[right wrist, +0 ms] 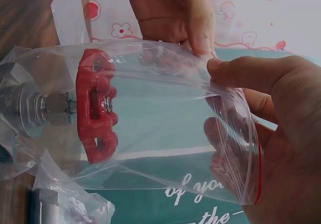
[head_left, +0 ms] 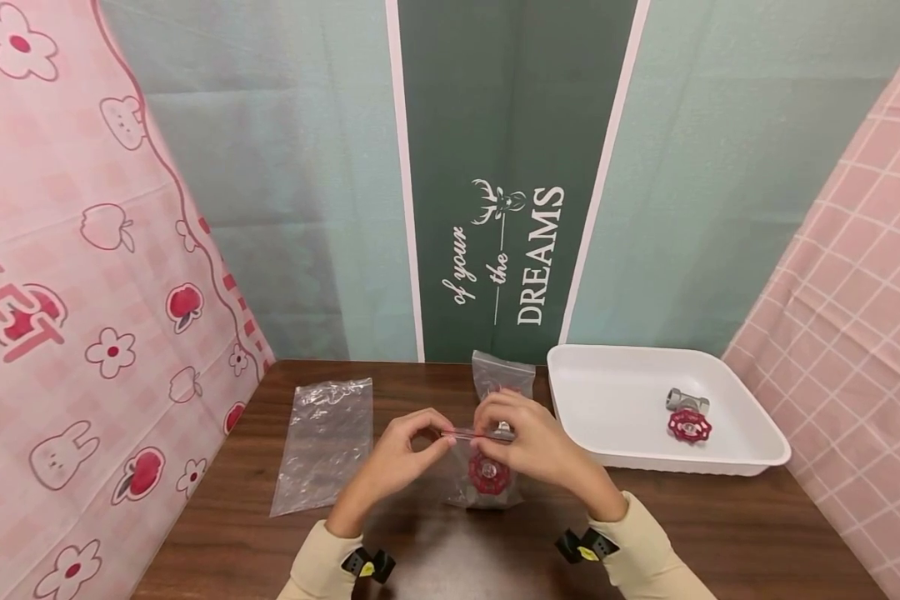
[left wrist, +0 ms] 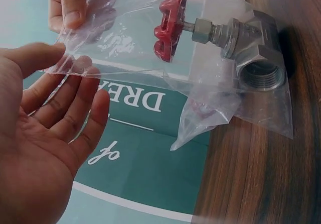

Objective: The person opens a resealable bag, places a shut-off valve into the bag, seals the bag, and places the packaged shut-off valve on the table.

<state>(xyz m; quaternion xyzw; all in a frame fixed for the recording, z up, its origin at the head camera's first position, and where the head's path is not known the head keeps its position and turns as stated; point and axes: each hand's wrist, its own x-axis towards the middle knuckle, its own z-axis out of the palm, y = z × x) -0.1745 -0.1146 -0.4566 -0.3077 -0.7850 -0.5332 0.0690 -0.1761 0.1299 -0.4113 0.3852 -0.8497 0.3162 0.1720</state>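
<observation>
A clear zip bag [head_left: 459,493] stands upright on the table with a metal valve [left wrist: 253,43] inside it. The valve's red handwheel [right wrist: 95,108] points up toward the bag's mouth. At the bag's top edge, my left hand [head_left: 403,450] pinches the left part between thumb and fingers. Close beside it, my right hand [head_left: 528,437] pinches the same edge, which carries a red line [right wrist: 259,169]. The head view cannot show whether the seal is fully closed. Just behind is another clear bag [head_left: 503,371] with something red in it, partly hidden by my right hand.
A flat clear bag [head_left: 322,446] lies on the brown table [head_left: 225,508] at the left. On the right, a white tray [head_left: 607,392] holds one loose valve with a red handwheel [head_left: 690,426]. Printed cloths [head_left: 330,208] surround the table's back and sides.
</observation>
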